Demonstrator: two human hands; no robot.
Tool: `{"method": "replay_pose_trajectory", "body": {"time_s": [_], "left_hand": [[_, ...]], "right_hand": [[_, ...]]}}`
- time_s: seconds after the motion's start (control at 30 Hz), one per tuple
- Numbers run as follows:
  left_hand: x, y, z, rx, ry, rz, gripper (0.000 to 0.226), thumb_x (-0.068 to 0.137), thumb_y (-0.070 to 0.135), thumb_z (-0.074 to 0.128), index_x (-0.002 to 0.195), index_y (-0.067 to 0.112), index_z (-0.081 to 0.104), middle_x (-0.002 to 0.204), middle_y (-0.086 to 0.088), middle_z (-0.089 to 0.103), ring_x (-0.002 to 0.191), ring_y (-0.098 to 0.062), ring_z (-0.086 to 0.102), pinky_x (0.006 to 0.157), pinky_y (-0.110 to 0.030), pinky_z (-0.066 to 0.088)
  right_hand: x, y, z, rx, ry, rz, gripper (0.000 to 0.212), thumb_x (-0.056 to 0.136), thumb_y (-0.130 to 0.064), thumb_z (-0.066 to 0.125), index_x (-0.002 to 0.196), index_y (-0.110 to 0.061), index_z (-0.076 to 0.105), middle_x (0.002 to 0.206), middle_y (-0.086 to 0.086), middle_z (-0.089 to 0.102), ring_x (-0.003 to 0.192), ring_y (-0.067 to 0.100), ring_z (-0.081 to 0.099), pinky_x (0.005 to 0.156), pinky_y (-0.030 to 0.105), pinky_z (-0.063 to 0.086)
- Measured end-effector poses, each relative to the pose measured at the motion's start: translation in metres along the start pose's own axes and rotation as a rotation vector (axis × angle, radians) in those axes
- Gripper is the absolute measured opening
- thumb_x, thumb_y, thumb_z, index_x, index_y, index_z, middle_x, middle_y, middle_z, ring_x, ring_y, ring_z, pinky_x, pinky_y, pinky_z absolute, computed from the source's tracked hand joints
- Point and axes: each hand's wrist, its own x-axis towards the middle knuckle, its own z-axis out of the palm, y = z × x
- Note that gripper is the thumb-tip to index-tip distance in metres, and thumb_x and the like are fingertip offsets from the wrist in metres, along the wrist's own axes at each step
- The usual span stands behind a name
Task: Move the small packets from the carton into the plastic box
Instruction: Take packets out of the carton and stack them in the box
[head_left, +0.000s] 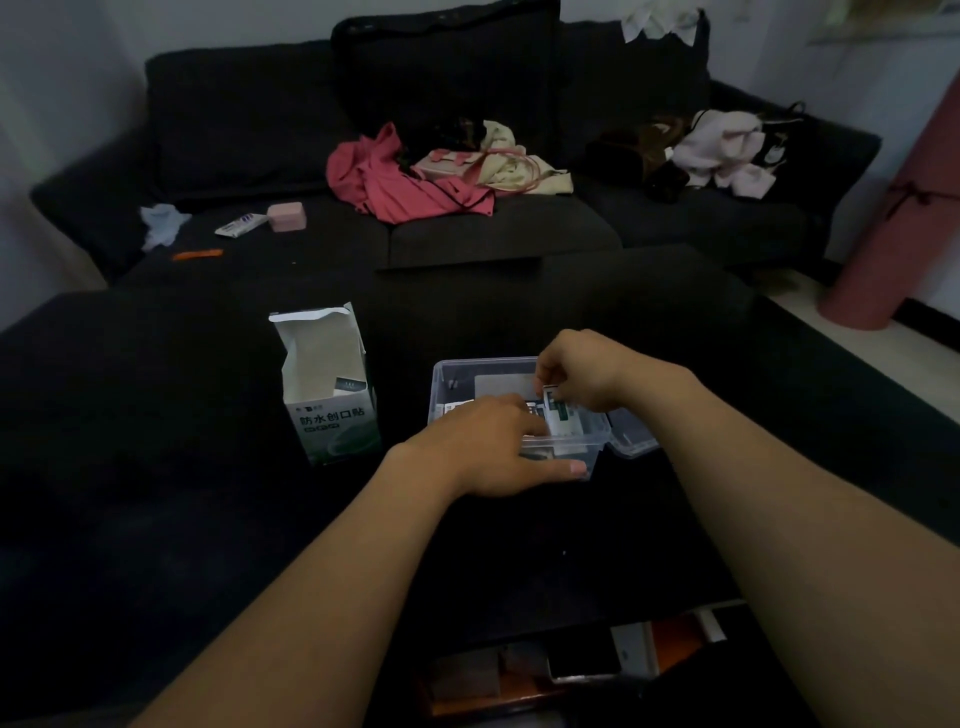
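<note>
A clear plastic box (457, 371) sits on the dark table, its lid hinged open to the right. Small white and green packets (563, 418) lie inside it. My right hand (582, 371) hovers over the box's right side and pinches one packet upright between its fingers. My left hand (493, 447) rests on the box's near rim, fingers spread over the packets and thumb along the front wall. The white and green carton (332, 410) stands open to the left of the box, torn at the top; its inside is mostly in shadow.
The dark table (156, 467) stretches wide on the left and near side. Behind it a black sofa (249, 130) holds pink clothes (400, 182), a tube and a pink case (287, 215). A pink cylinder (893, 218) stands at the right.
</note>
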Motion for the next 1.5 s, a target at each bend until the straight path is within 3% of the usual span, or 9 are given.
{"method": "replay_pose_trajectory", "body": {"time_s": [0.13,0.37,0.53,0.93,1.03,1.17,1.27,1.37,1.5], "left_hand": [[-0.001,-0.001,0.0,0.019,-0.009,0.005,0.062,0.081,0.082,0.05,0.12,0.035,0.065,0.117,0.007,0.056,0.1,-0.012,0.058,0.09,-0.039,0.053],[-0.002,0.001,-0.002,0.042,-0.02,0.023,0.052,0.083,0.078,0.053,0.11,0.035,0.067,0.119,0.005,0.053,0.099,-0.013,0.056,0.09,-0.04,0.052],[-0.003,0.001,-0.002,0.023,-0.008,0.039,0.052,0.084,0.077,0.055,0.108,0.033,0.07,0.122,0.006,0.053,0.099,-0.012,0.057,0.089,-0.039,0.052],[-0.006,0.002,-0.006,-0.129,0.065,0.055,0.051,0.086,0.07,0.06,0.119,0.033,0.069,0.121,0.014,0.062,0.105,-0.004,0.06,0.094,-0.039,0.054],[-0.014,0.004,-0.018,-0.195,0.286,0.1,0.044,0.089,0.059,0.065,0.118,0.027,0.071,0.117,0.011,0.066,0.103,-0.004,0.061,0.092,-0.034,0.054],[-0.036,-0.022,-0.047,-0.241,1.041,-0.002,0.023,0.086,0.027,0.067,0.107,0.018,0.07,0.102,0.001,0.067,0.093,-0.014,0.063,0.087,-0.035,0.053],[-0.068,-0.055,-0.063,-0.159,1.404,-0.352,0.035,0.081,0.022,0.069,0.115,0.014,0.064,0.114,-0.009,0.062,0.107,-0.025,0.057,0.09,-0.023,0.038],[-0.086,-0.087,-0.062,-0.318,1.138,-0.778,0.059,0.084,0.038,0.071,0.134,0.011,0.054,0.137,-0.013,0.051,0.125,-0.032,0.049,0.101,-0.035,0.039],[-0.09,-0.099,-0.054,-0.896,0.513,-0.956,0.057,0.095,0.047,0.058,0.142,0.014,0.049,0.127,-0.01,0.059,0.106,-0.026,0.059,0.09,-0.045,0.052]], "right_hand": [[0.002,-0.002,0.003,-0.063,0.015,0.027,0.021,0.089,-0.006,0.067,0.085,-0.026,0.064,0.103,0.0,0.063,0.097,0.017,0.061,0.091,0.038,0.055],[0.004,-0.004,0.004,-0.127,-0.007,0.057,0.011,0.09,-0.014,0.068,0.093,-0.024,0.064,0.104,0.0,0.059,0.091,0.016,0.059,0.069,0.029,0.047],[0.008,-0.005,0.007,-0.151,-0.058,0.082,0.041,0.09,-0.01,0.066,0.126,-0.028,0.059,0.115,-0.002,0.055,0.1,0.016,0.057,0.073,0.03,0.047],[0.011,-0.004,0.005,-0.095,-0.067,0.09,0.035,0.091,-0.016,0.068,0.124,-0.026,0.062,0.122,0.001,0.059,0.106,0.018,0.06,0.094,0.039,0.054],[0.003,-0.009,-0.008,-0.14,0.097,0.023,0.022,0.09,-0.024,0.069,0.111,-0.029,0.068,0.115,0.002,0.062,0.1,0.02,0.062,0.09,0.04,0.055],[-0.005,-0.037,-0.024,-0.047,0.427,-0.175,0.018,0.087,-0.021,0.064,0.1,-0.029,0.074,0.106,0.003,0.069,0.094,0.021,0.066,0.087,0.042,0.056],[-0.01,-0.082,-0.017,0.224,0.376,-0.402,0.034,0.085,-0.004,0.06,0.108,-0.022,0.077,0.106,-0.002,0.075,0.082,-0.005,0.066,0.081,0.016,0.053],[-0.01,-0.122,-0.002,0.317,0.21,-0.499,0.056,0.079,0.011,0.051,0.123,-0.017,0.07,0.118,-0.001,0.071,0.063,-0.022,0.056,0.065,-0.001,0.042],[0.011,-0.146,0.021,0.191,0.089,-0.483,0.063,0.083,0.001,0.06,0.136,-0.033,0.059,0.137,0.0,0.06,0.109,0.012,0.063,0.096,0.033,0.053]]}}
